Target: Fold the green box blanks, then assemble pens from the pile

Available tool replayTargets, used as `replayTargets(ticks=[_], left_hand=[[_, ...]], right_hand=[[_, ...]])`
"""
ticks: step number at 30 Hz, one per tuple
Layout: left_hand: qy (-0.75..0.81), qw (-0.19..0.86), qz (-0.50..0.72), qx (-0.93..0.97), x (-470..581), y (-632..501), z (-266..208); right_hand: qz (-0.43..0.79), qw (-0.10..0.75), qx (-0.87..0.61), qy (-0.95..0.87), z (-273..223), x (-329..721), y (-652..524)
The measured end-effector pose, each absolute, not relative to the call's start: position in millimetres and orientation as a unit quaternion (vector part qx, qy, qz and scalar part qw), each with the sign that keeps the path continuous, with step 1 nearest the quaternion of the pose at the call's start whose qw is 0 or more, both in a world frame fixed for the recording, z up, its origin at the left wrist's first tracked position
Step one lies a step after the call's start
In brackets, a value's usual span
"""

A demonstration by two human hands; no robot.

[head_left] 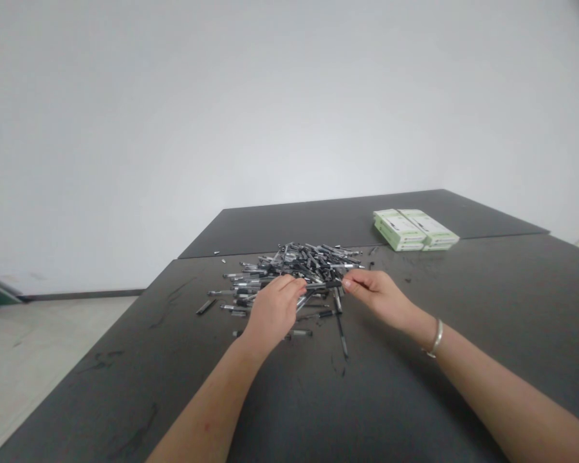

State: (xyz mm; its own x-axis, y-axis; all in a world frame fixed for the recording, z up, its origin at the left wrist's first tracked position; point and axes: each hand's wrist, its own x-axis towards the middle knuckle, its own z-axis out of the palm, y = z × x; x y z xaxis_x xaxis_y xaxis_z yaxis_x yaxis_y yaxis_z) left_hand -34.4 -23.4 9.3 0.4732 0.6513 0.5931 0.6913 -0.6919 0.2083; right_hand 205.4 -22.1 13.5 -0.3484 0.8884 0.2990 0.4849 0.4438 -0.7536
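Note:
A pen (324,285) with a clear barrel and a dark grip is held level between my two hands. My left hand (276,305) is closed around its left end, the fingers partly hiding it. At its right end, the thumb and fingertips of my right hand (379,296) pinch the tip; whether a small part sits between them is too small to tell. Behind and beneath my hands spreads a heap of similar pens (309,260), clear and black, lying in many directions. One loose pen (342,335) points toward me below the held one.
Stacked green and white boxes (415,230) stand at the back right of the dark table (487,308). A short black piece (206,307) lies left of the heap, and tiny pieces (217,253) lie farther back. A pale wall (289,103) rises behind the table.

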Motion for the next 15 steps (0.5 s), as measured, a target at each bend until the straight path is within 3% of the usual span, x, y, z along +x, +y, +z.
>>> replayTargets(ticks=[9,15], left_hand=[[-0.373,-0.086,-0.383,-0.841,-23.4,-31.9,7.8],[-0.386,-0.234,-0.417,-0.789,-14.8,-39.0,6.2]], right_hand=[[0.554,0.513,-0.366,-0.543,15.9,195.3,-22.5],[0.646,0.530,-0.324,-0.444,12.0,191.5,-21.6]])
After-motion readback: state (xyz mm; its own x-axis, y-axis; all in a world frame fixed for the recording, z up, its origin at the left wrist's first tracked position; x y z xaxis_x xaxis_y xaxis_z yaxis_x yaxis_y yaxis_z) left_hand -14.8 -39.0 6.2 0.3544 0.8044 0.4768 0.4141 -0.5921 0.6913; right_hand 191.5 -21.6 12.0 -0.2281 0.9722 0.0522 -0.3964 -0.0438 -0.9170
